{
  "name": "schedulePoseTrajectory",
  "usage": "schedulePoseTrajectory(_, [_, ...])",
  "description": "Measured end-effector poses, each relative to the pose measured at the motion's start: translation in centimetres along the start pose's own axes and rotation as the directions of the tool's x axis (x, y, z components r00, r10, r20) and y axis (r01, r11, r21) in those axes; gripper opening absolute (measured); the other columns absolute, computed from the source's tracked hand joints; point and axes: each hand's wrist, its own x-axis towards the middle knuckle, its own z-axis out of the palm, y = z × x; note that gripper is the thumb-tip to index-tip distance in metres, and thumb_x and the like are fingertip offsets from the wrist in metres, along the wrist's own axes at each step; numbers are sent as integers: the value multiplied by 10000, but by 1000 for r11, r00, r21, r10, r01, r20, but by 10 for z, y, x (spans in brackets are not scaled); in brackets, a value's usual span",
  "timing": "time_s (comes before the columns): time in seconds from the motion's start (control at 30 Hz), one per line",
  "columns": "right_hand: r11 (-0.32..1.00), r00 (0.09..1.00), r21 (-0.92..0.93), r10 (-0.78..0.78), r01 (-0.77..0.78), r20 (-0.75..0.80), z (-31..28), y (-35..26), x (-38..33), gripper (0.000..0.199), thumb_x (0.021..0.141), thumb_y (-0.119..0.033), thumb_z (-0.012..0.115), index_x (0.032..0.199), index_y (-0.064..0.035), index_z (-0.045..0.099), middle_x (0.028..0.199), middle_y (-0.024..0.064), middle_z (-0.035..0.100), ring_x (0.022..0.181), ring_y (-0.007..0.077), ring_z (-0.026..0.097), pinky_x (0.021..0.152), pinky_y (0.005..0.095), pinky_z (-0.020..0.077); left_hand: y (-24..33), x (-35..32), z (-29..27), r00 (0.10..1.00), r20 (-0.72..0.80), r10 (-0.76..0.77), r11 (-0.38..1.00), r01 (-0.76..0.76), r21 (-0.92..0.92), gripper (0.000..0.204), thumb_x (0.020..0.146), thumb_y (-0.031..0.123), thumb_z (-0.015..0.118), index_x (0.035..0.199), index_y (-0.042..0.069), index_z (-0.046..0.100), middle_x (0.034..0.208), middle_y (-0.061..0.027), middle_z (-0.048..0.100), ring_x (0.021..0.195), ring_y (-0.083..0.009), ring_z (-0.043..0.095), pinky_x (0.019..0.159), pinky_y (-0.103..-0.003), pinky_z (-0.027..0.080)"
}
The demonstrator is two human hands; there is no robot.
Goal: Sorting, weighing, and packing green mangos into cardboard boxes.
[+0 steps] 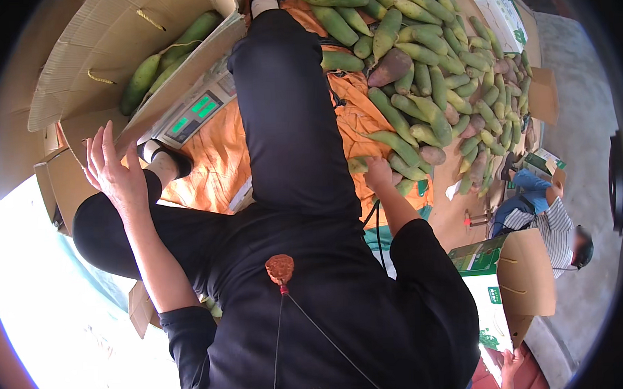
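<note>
My left hand (pixel 112 170) is open with its fingers spread, resting against the flap of a cardboard box (pixel 124 47) that holds a few long green mangoes (pixel 149 73). The box sits on a weighing scale (pixel 199 109) with a green lit display. My right hand (pixel 378 173) reaches down past my black-trousered leg (pixel 288 106) and closes on a green mango (pixel 360 164) at the near edge of a large pile of green mangoes (pixel 431 74). The pile lies on an orange sheet (pixel 218 163).
Another person (pixel 546 220) in a striped shirt and blue trousers crouches at the right beside the pile. An open printed carton (pixel 513 276) stands at the lower right, more cartons (pixel 507 13) at the top right. A few reddish mangoes (pixel 389 67) lie among the green ones.
</note>
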Motion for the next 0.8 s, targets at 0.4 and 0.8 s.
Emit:
schedulePoseTrajectory(0.4, [780,866,-377,-465,499,184,11,-46,12,246,888,-188,536,1116,-179,630,1143,22,566,1143,212,494,922,461,390,4,-2,-11,995,66,-81,997,80,15,508,817,187,696,1303,189,548,1338,-31,502,1350,-260,359,1133,-516,170])
schedulePoseTrajectory(0.8, [822,925,-427,-308,376,223,-35,-28,30,287,862,-150,576,1146,-184,570,1059,49,621,1072,231,574,880,433,424,4,-2,-11,991,83,-103,994,106,-26,500,817,212,683,1298,175,549,1349,-44,489,1356,-275,345,1113,-551,186])
